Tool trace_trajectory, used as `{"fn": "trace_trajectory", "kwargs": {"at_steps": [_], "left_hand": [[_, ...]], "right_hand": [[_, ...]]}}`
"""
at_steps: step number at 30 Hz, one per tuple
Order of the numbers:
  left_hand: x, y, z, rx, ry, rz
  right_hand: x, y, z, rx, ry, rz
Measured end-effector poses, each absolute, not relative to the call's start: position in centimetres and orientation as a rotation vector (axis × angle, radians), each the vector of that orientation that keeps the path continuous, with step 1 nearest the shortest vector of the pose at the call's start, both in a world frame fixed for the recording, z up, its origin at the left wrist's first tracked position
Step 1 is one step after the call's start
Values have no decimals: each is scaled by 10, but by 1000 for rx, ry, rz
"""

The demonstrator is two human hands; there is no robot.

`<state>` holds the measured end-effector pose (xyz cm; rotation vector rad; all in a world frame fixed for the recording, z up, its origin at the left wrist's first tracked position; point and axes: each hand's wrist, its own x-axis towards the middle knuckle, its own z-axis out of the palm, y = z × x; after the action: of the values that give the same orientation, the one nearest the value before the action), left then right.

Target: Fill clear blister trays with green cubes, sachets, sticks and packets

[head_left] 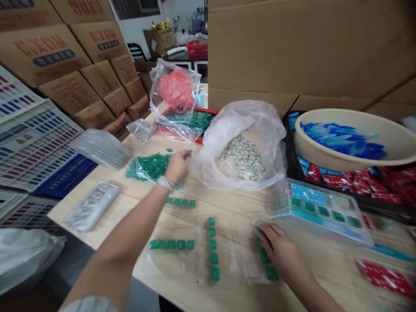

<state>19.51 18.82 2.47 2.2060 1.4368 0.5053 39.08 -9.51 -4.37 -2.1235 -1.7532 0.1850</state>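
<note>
My left hand (178, 167) is over the right edge of a loose pile of green translucent pieces (149, 167), its fingers curled closed; what they hold is hidden. At the lower right, my right hand (281, 249) has its fingers together at the top of a column of green square pieces (271, 273) in a clear plastic tray (251, 268), the fingertips on the topmost green piece (258, 229). Its lower fingers are partly hidden. To the left, more clear trays hold a column of green squares (212, 245) and rows of green squares (172, 245).
Behind stands a white plastic bag (214, 138) of small striped pieces (243, 158). A red-rimmed tray (211, 111) holds green pieces. On the right are stacked clear cases (325, 212) and a beige basin (399, 138) of blue packets. Empty plastic trays (94, 206) lie at left.
</note>
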Motion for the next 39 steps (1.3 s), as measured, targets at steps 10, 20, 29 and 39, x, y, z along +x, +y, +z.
{"fn": "trace_trajectory", "kwargs": {"at_steps": [10,20,29,39], "left_hand": [[162,335,-17,2125,1659,203],[162,312,-14,2234,1530,433],[192,277,-19,2228,1316,439],[166,279,6,1559,1146,678]], "right_hand": [[374,-88,-37,-2335,-1837,183],[374,-86,-24,-2499,-1768,275],[350,1,42,-2197,-1912,-77],[304,179,22,-1633,-1682,306]]}}
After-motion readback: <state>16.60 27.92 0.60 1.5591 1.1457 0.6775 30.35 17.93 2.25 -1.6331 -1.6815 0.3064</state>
